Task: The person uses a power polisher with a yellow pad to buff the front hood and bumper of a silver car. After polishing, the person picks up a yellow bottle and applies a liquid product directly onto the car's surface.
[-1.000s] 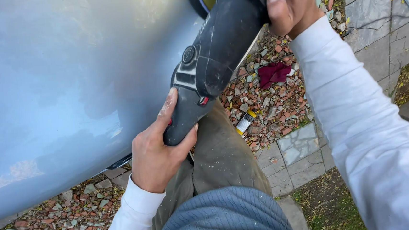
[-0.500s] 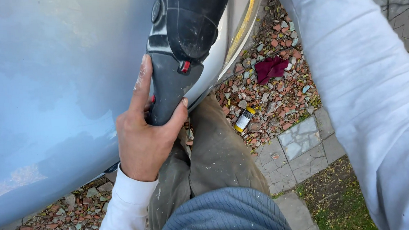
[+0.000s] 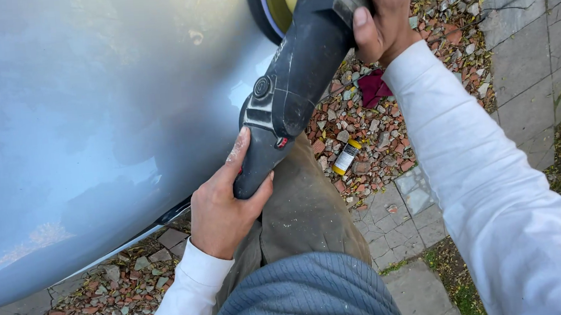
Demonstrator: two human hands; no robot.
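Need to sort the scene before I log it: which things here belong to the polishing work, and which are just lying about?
In use:
- dark grey handheld polishing machine, yellow pad
- left hand on its rear grip
- right hand on its head
- pale blue car body panel

Lying about:
- small yellow-capped bottle
- dark red cloth
- broken-stone gravel

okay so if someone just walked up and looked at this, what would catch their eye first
First, the big dark polishing machine running diagonally up the middle, its yellow pad against the pale blue car panel filling the left. The left hand grips its rear handle, the right hand its head at top. A small yellow-capped bottle lies on the gravel below.
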